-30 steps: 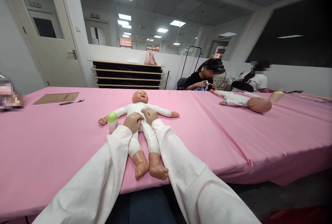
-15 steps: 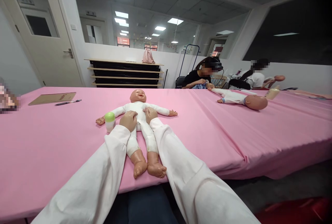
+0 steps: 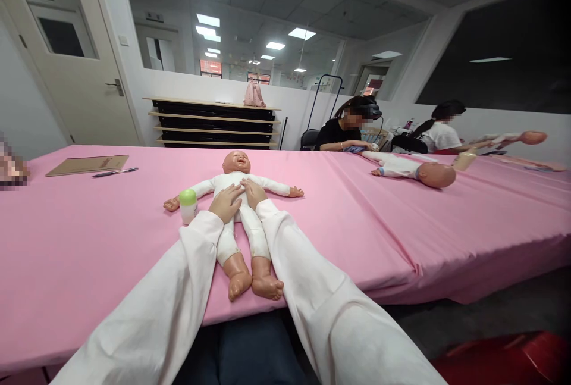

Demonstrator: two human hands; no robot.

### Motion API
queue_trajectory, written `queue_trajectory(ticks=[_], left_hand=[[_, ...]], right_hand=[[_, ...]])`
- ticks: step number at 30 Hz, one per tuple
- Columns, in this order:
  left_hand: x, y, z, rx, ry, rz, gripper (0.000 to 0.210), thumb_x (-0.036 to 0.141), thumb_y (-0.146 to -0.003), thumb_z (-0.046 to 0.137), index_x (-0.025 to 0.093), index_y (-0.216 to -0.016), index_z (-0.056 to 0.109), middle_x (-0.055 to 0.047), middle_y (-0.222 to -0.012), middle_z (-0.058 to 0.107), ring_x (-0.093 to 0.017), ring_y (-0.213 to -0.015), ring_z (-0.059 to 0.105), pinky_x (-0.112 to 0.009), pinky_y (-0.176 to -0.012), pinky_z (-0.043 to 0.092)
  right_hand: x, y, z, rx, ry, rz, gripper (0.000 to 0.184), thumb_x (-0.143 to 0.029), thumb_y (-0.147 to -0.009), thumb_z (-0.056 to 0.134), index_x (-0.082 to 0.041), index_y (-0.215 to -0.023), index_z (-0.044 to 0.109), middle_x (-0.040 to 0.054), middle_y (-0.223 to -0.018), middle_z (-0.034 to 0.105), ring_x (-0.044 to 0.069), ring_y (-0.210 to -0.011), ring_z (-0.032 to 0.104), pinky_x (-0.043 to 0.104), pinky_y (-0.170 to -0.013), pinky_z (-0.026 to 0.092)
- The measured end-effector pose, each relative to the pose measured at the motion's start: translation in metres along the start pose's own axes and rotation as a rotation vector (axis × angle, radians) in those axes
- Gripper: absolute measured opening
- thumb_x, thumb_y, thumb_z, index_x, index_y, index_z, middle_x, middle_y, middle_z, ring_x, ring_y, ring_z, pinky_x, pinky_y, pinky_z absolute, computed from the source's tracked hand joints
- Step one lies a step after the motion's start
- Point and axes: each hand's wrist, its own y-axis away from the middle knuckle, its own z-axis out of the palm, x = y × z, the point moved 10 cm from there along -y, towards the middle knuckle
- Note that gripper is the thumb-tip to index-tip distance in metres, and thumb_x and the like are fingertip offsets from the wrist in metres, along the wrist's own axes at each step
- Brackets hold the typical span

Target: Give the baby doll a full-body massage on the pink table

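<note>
A baby doll (image 3: 250, 227) with a white cloth body lies on its back on the pink-covered table (image 3: 334, 242), its head away from me and its feet near the front edge. My left hand (image 3: 226, 202) rests on the doll's belly with fingers stretched out flat. Beside it, my right hand (image 3: 254, 193) also lies on the belly, fingers extended and almost meeting those of the left. Just left of my left wrist stands a small white bottle with a green cap (image 3: 188, 205), close to the doll's arm.
A brown notebook (image 3: 87, 165) and a pen (image 3: 115, 172) lie at the far left. Another baby doll (image 3: 414, 171) lies at the right, near a pale bottle (image 3: 464, 160). Two people (image 3: 345, 129) sit beyond the table, and a blurred pinkish shape is at the left edge.
My curled fingers have straightened and now lie flat on the doll's belly, closer together. At the back right, the doll held by the farther person has moved right.
</note>
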Motion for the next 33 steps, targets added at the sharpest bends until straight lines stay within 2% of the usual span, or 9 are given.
queue_trajectory(ticks=[3, 6, 9, 12, 16, 20, 26, 29, 33], left_hand=[[-0.003, 0.004, -0.012, 0.099, -0.024, -0.048, 0.035, 0.025, -0.08, 0.047, 0.016, -0.111, 0.06, -0.006, -0.124, 0.054, -0.021, -0.12, 0.045, -0.04, -0.105, 0.035], [0.005, 0.008, -0.02, 0.17, -0.055, 0.033, 0.026, 0.018, -0.077, 0.046, 0.017, -0.093, 0.067, -0.005, -0.105, 0.064, -0.019, -0.102, 0.055, -0.036, -0.097, 0.043], [0.017, 0.009, -0.012, 0.097, -0.014, 0.185, 0.029, 0.013, -0.074, 0.043, 0.019, -0.088, 0.069, -0.003, -0.098, 0.067, -0.017, -0.098, 0.058, -0.034, -0.094, 0.046], [0.023, 0.006, -0.001, 0.009, 0.03, 0.253, 0.038, 0.011, -0.074, 0.039, 0.019, -0.097, 0.068, -0.002, -0.107, 0.064, -0.015, -0.107, 0.055, -0.034, -0.101, 0.041], [0.014, 0.0, 0.004, -0.007, -0.033, 0.162, 0.044, 0.012, -0.076, 0.038, 0.022, -0.111, 0.062, -0.001, -0.122, 0.056, -0.018, -0.12, 0.046, -0.04, -0.107, 0.034], [0.004, 0.001, -0.006, 0.083, -0.114, 0.032, 0.039, 0.02, -0.079, 0.042, 0.022, -0.114, 0.06, -0.001, -0.126, 0.052, -0.019, -0.121, 0.044, -0.037, -0.105, 0.036], [0.009, 0.01, -0.027, 0.222, -0.229, 0.005, 0.022, 0.024, -0.08, 0.047, 0.017, -0.088, 0.066, -0.006, -0.096, 0.064, -0.02, -0.092, 0.056, -0.034, -0.088, 0.045], [0.018, 0.01, -0.024, 0.183, -0.207, 0.101, 0.02, 0.023, -0.081, 0.046, 0.018, -0.08, 0.065, -0.005, -0.086, 0.064, -0.018, -0.086, 0.056, -0.032, -0.083, 0.046], [0.023, 0.009, -0.016, 0.132, -0.074, 0.197, 0.021, 0.022, -0.082, 0.045, 0.018, -0.085, 0.066, -0.004, -0.093, 0.065, -0.016, -0.091, 0.057, -0.031, -0.088, 0.046]], right_hand=[[0.004, 0.005, -0.014, 0.123, 0.018, 0.051, 0.043, -0.029, -0.093, 0.023, -0.016, -0.096, 0.064, 0.0081, -0.106, 0.064, 0.017, -0.105, 0.056, 0.033, -0.095, 0.042], [-0.002, 0.009, -0.02, 0.179, 0.032, -0.01, 0.044, -0.034, -0.092, 0.026, -0.016, -0.082, 0.065, 0.0075, -0.089, 0.067, 0.017, -0.09, 0.061, 0.031, -0.087, 0.046], [-0.01, 0.009, -0.015, 0.125, -0.038, -0.112, 0.043, -0.038, -0.091, 0.031, -0.016, -0.083, 0.067, 0.007, -0.095, 0.067, 0.016, -0.094, 0.061, 0.029, -0.088, 0.046], [-0.015, 0.006, -0.003, 0.011, -0.064, -0.171, 0.042, -0.038, -0.091, 0.031, -0.017, -0.098, 0.066, 0.0057, -0.111, 0.063, 0.016, -0.112, 0.054, 0.032, -0.1, 0.039], [-0.014, 0.004, 0.004, -0.049, -0.015, -0.138, 0.047, -0.039, -0.094, 0.022, -0.019, -0.111, 0.061, 0.0037, -0.124, 0.055, 0.016, -0.125, 0.041, 0.036, -0.108, 0.03], [-0.008, 0.005, -0.008, 0.073, -0.009, -0.058, 0.055, -0.043, -0.094, 0.015, -0.016, -0.105, 0.062, 0.007, -0.116, 0.06, 0.017, -0.116, 0.05, 0.034, -0.102, 0.036], [-0.001, 0.013, -0.025, 0.234, 0.025, 0.024, 0.066, -0.048, -0.092, 0.011, -0.013, -0.084, 0.066, 0.0118, -0.091, 0.067, 0.02, -0.09, 0.062, 0.033, -0.087, 0.045], [-0.008, 0.012, -0.022, 0.191, 0.004, -0.056, 0.06, -0.044, -0.093, 0.017, -0.013, -0.084, 0.067, 0.01, -0.092, 0.067, 0.017, -0.091, 0.062, 0.028, -0.087, 0.046], [-0.018, 0.007, -0.007, 0.03, -0.022, -0.169, 0.048, -0.038, -0.093, 0.024, -0.016, -0.097, 0.066, 0.0057, -0.11, 0.063, 0.015, -0.111, 0.054, 0.029, -0.1, 0.038]])
